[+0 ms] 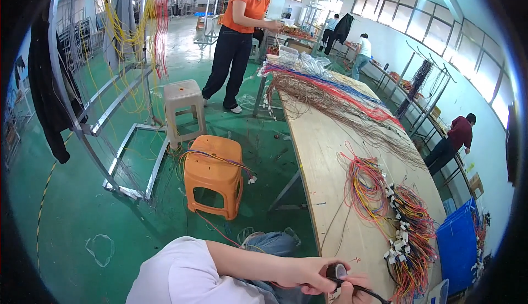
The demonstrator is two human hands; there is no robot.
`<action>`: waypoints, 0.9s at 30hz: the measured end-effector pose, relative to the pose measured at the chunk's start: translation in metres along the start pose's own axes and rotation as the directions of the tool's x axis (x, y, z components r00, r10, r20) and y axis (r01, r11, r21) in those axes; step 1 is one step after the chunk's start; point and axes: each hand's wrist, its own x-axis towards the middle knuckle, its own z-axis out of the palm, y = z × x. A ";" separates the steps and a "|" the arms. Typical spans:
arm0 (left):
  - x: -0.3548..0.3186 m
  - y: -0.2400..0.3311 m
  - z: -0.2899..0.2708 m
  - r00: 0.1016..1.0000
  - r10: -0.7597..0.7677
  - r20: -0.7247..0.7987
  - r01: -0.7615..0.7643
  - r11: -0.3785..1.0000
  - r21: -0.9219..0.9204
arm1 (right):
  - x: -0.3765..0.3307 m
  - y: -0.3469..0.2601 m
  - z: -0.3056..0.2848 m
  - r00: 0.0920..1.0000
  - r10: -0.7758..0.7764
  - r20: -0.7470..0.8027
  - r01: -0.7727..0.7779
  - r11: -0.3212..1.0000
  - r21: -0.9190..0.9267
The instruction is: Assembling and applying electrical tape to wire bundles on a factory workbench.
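Observation:
My left hand point(307, 275) reaches in from the lower left on a white-sleeved arm and grips a small black tape roll point(336, 271) at the near edge of the wooden table point(324, 155). My right hand point(358, 288) is only partly in view at the bottom edge, right beside the roll. Its fingers are closed on a black wrapped cable point(371, 293) that runs off to the lower right. Just beyond my hands lies a tangled harness of red, orange and yellow wires with white connectors point(406, 232).
A loop of red and orange wires point(364, 187) and long brown, red and blue wire bundles point(330, 98) cover the table. An orange stool point(213, 175) and a beige stool point(183, 103) stand on the green floor. A person in an orange shirt point(242, 29) stands at the far end. A blue crate point(456, 243) sits at the right.

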 end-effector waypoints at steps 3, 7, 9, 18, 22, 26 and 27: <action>0.001 0.004 0.006 0.994 -0.105 -0.026 0.097 0.971 -0.220 | 0.004 -0.007 0.004 0.998 -0.057 -0.032 0.061 0.989 0.136; -0.006 0.015 0.010 0.963 0.189 -0.194 -0.194 0.981 -0.008 | 0.000 -0.008 -0.002 0.985 -0.171 -0.016 0.171 0.984 0.041; -0.007 0.017 0.006 0.959 0.188 -0.214 -0.215 0.970 -0.115 | 0.001 -0.004 -0.008 0.995 -0.101 -0.015 0.102 0.993 0.058; -0.003 0.001 -0.003 0.936 0.351 -0.037 -0.307 0.861 0.405 | 0.011 -0.019 -0.015 0.996 0.087 -0.037 -0.082 0.991 0.105; 0.005 -0.005 -0.006 0.828 0.559 0.033 -0.422 0.584 0.694 | 0.007 -0.003 -0.011 0.987 0.127 -0.099 -0.124 0.992 0.035; 0.005 -0.004 -0.008 0.829 0.551 0.097 -0.452 0.556 0.697 | 0.005 0.003 -0.002 0.995 0.102 -0.006 -0.101 0.991 0.084; 0.004 -0.004 -0.005 0.829 0.551 0.099 -0.453 0.557 0.696 | 0.005 0.005 0.000 1.000 0.009 -0.016 -0.008 0.996 0.091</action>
